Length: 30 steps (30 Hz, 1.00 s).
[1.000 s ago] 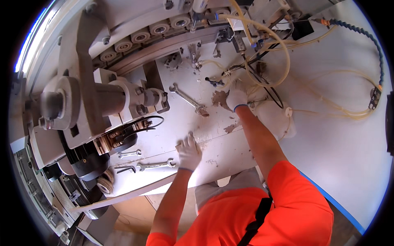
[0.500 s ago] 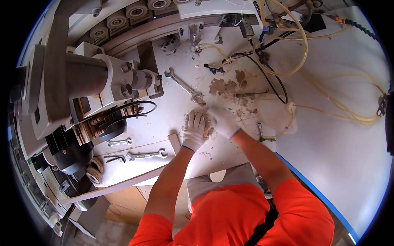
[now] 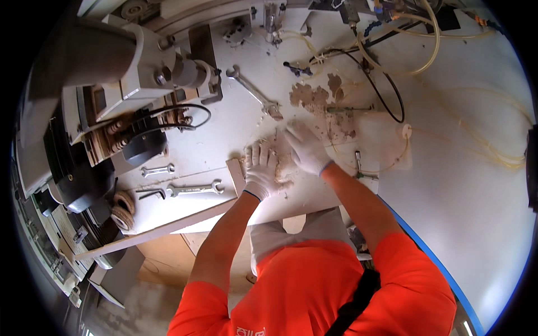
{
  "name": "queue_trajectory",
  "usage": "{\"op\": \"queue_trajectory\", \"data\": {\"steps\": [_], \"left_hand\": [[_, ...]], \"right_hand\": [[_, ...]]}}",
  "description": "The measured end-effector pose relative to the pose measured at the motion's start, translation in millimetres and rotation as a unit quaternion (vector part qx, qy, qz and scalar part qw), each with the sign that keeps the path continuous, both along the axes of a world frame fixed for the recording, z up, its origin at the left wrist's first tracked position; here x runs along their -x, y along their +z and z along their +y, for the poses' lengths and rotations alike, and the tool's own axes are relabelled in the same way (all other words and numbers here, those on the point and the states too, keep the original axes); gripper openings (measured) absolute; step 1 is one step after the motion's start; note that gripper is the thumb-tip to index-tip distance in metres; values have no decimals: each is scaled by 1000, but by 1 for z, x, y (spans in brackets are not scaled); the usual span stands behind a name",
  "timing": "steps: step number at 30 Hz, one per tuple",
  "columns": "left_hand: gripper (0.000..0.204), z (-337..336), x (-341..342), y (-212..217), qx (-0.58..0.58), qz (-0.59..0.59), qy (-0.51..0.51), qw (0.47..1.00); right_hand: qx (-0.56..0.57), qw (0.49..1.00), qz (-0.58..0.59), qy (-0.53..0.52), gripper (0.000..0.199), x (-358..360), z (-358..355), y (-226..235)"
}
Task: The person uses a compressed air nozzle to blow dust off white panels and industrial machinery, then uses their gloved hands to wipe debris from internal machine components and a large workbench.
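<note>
My left hand (image 3: 261,171), in a white glove, lies palm down with its fingers spread on the white worktop (image 3: 210,151). A small heap of pale tan scraps (image 3: 284,168) lies between my two hands, touching the left one. My right hand (image 3: 306,148), gloved the same way, rests flat at the far right side of the scraps, fingers stretched out and pointing away to the left. Neither hand grips anything visible. Just beyond them lies a large open-ended wrench (image 3: 252,89) with a brownish smear at its near end.
At left stands a heavy machine head (image 3: 120,73) with a black cable loop. Two smaller wrenches (image 3: 196,189) and a hex key (image 3: 151,194) lie nearby. A wooden strip (image 3: 235,175) sits by my left wrist. Brown flakes (image 3: 310,96), a green screwdriver (image 3: 347,109) and yellowish tubing (image 3: 428,61) are farther right.
My right hand, blurred before, now lies flat with its fingers stretched out. The left hand's fingers have spread a little more, and the hands sit farther apart. The view has shifted slightly.
</note>
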<state>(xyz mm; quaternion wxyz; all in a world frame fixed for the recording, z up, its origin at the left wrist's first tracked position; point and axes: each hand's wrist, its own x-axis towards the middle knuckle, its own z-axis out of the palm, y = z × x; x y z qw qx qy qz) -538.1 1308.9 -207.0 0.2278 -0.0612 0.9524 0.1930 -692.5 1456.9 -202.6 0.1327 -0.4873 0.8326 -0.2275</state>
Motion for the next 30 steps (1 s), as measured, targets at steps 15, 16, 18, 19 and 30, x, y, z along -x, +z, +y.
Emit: {"op": "queue_trajectory", "data": {"steps": [15, 16, 18, 19, 30], "left_hand": [[31, 83, -51, -28, -227, 236, 164, 931], [27, 89, -45, -19, -258, 218, 223, 915], [23, 97, -37, -3, -434, 113, 421, 789], [22, 99, -29, 14, -529, 51, 511, 676], [32, 123, -35, 106, -609, 78, 424, 665]], "right_hand": [[-36, 842, -424, -331, 36, -157, 67, -12], [16, 814, -460, -354, 39, -156, 68, -4], [123, 743, -527, -395, 46, -149, 66, 32], [154, 759, -512, -373, 49, -148, 67, 44], [167, 975, -101, -108, 56, -123, 85, 218]]}}
